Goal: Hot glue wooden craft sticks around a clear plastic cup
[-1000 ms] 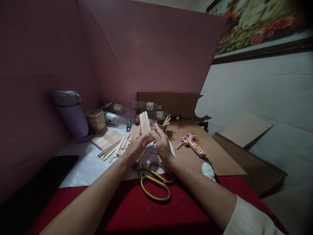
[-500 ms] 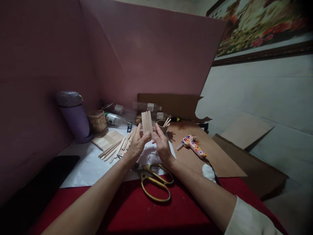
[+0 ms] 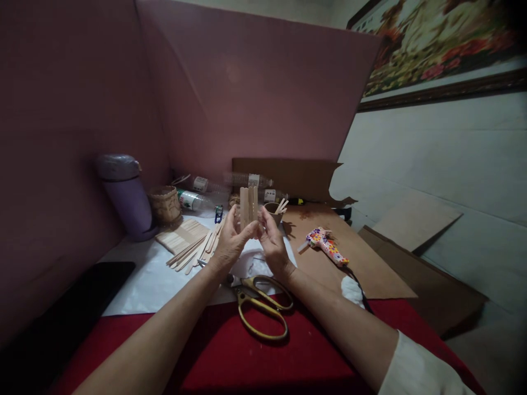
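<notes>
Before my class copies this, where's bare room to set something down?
Bare: brown board right of the glue gun; red cloth between the forearms, nearer than the scissors. Crowded: the back, with basket, bottles and cup, and beside the left hand, where loose sticks lie.

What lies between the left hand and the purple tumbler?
The head view shows loose wooden sticks nearest the left hand, then a banded stick bundle and a tan basket beside the purple tumbler.

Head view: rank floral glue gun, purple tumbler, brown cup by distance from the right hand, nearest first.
1. Brown cup: just beyond the right hand.
2. Floral glue gun: to its right, on the cardboard.
3. Purple tumbler: far left.
</notes>
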`<state>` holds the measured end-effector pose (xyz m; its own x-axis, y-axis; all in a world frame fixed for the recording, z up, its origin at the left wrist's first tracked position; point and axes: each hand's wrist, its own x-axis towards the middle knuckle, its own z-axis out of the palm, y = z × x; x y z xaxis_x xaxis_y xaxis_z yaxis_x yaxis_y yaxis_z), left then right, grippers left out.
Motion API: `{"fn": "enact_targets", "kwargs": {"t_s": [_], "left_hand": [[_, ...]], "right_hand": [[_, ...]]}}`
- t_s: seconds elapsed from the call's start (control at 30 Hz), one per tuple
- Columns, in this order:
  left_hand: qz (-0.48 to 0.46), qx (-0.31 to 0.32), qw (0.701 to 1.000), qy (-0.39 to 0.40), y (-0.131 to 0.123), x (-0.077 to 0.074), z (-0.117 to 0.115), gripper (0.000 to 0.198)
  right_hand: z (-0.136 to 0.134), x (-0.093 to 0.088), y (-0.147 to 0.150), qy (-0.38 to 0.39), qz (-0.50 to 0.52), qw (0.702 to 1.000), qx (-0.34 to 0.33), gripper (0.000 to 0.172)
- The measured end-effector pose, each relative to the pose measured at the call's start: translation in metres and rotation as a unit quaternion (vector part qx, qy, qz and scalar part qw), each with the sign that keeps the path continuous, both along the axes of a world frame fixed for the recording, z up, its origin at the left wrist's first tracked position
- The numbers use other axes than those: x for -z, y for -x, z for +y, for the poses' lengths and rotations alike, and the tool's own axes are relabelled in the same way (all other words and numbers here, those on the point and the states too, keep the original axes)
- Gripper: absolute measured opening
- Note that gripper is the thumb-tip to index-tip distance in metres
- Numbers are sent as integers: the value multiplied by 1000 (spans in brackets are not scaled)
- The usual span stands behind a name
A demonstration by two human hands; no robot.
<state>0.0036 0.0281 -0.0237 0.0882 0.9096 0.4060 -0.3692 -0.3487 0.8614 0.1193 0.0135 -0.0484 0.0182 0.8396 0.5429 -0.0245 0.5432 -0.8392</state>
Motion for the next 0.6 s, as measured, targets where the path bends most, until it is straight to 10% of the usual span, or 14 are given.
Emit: {"fn": "enact_targets", "kwargs": {"t_s": [0.6], "left_hand": [[35, -8, 999, 6, 7, -3, 1, 65]], "right_hand": [[7, -1, -4, -39, -47, 998, -1, 75]]}}
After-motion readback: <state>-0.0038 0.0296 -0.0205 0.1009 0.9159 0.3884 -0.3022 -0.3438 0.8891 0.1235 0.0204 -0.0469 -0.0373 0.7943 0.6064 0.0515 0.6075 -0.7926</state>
